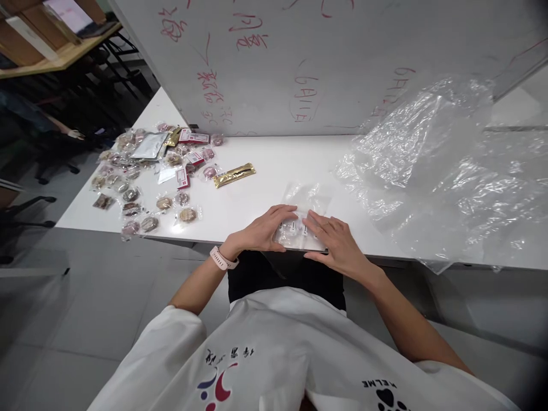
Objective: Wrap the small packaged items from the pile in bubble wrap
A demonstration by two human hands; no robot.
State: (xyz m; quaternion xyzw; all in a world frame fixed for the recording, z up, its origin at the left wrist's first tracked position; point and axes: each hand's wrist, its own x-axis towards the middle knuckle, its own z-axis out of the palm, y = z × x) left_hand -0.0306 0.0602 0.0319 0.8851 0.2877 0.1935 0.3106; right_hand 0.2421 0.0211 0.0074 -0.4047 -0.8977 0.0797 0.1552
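Note:
At the table's front edge lies a clear plastic bag (306, 197) with small clear-wrapped pieces bearing dark marks (292, 226) in its near part. My left hand (268, 229), with a pale pink band on the wrist, rests on the bag's left side, fingers stretched and slightly bent. On its right side lies my right hand (336, 242), fingers spread over the plastic and thumb toward the table edge. Both hands touch the bag from above, and neither is closed round it. What is under the fingers is partly hidden.
Left on the white table (274, 154) are many wrapped round snacks (187, 214), a silver pouch (149, 145), red-and-white packets (182, 178) and a gold stick packet (234, 174). Crumpled plastic sheeting (436, 171) covers the right side. A whiteboard (342, 63) stands behind. A person's hand (76, 135) shows far left.

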